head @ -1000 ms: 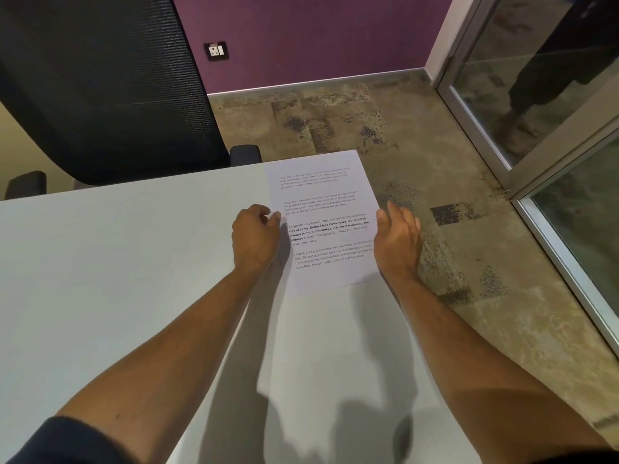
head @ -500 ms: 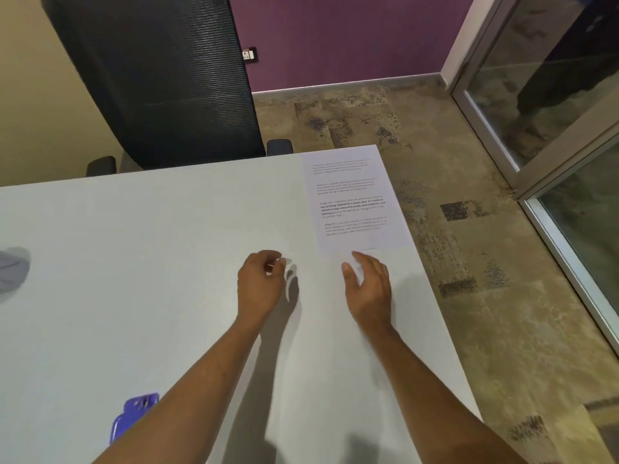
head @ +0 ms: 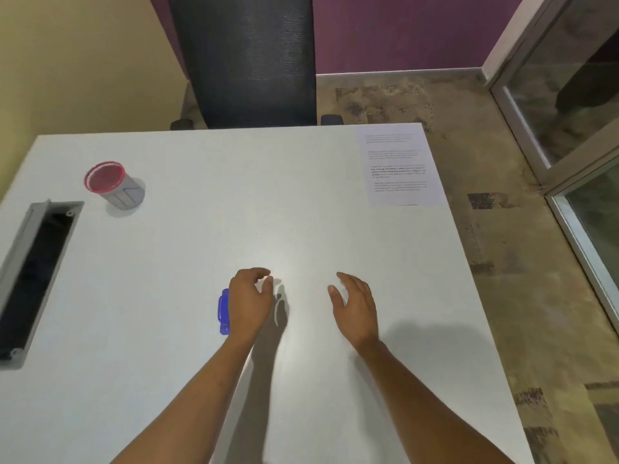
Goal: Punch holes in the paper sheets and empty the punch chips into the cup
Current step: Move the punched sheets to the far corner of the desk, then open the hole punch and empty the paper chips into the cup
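The printed paper sheets (head: 402, 169) lie flat at the far right corner of the white table (head: 201, 229). A blue hole punch (head: 223, 311) rests on the table, mostly hidden behind my left hand (head: 249, 301), which hovers over it with curled fingers and holds nothing. My right hand (head: 355, 306) floats open to the right, fingers apart, above bare tabletop. A grey cup with a red rim (head: 112, 185) stands at the far left of the table, well away from both hands.
A grey cable tray opening (head: 30, 276) is cut into the table's left side. A black mesh chair (head: 248, 58) is pushed against the far edge. The table's right edge drops to a mottled floor, with a glass door frame (head: 549, 128) beyond.
Both hands let go of the paper and drew back toward me. The view swung left, bringing the cup, the cable tray and the blue punch into sight; my left hand now sits over the punch.
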Available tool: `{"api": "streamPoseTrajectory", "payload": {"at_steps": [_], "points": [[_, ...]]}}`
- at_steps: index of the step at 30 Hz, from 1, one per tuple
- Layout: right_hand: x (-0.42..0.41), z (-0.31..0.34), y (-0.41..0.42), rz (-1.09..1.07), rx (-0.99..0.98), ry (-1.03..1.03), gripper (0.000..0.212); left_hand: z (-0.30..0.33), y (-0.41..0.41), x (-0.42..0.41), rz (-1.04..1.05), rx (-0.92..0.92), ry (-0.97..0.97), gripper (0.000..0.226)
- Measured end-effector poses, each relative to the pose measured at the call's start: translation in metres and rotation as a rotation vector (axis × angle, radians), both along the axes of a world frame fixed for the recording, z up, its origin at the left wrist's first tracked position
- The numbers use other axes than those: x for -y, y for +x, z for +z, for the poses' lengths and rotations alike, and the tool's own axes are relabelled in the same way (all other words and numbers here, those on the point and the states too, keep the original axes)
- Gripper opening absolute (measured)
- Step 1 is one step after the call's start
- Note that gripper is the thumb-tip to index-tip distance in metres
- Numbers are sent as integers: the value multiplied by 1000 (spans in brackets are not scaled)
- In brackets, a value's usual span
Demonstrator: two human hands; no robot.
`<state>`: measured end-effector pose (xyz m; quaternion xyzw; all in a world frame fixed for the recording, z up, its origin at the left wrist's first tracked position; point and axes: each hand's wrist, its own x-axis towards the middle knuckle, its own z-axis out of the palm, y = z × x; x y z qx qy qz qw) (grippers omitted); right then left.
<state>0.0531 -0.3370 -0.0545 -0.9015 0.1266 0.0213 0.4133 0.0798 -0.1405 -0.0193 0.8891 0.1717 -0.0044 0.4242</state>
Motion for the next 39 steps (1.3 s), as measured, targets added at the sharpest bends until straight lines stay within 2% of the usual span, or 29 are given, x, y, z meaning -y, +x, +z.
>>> {"api": "streamPoseTrajectory", "payload": {"at_steps": [6, 11, 14, 18, 21, 22, 27, 29, 34, 39], "points": [[-59, -6, -46, 64, -47, -62, 39, -1, -41, -57, -9, -100, 187, 24], [-98, -11, -70, 59, -81, -41, 38, -15, -60, -89, -32, -189, 87, 39], [-118, -13, -80, 47, -27, -57, 32, -22, -60, -101, -52, -197, -20, 41], [-130, -13, -79, 105, -130, -64, 30, -27, -56, -107, -24, -213, -88, 41], [-136, -10, -69, 170, -62, -80, 24, -29, -49, -106, 11, -220, -157, 36], [-138, -15, -66, 213, -30, -115, 23, -29, -47, -106, 16, -225, -167, 35], [-147, -20, -51, 299, -152, -201, 23, -37, -40, -109, 34, -237, -154, 33], [-152, -17, -43, 338, -141, -261, 17, -39, -38, -109, 31, -244, -162, 31], [-159, -17, -31, 432, -133, -354, 19, -44, -38, -111, 32, -238, -184, 29], [-163, -20, -31, 417, -85, -379, 17, -46, -38, -112, 27, -229, -209, 29]]}}
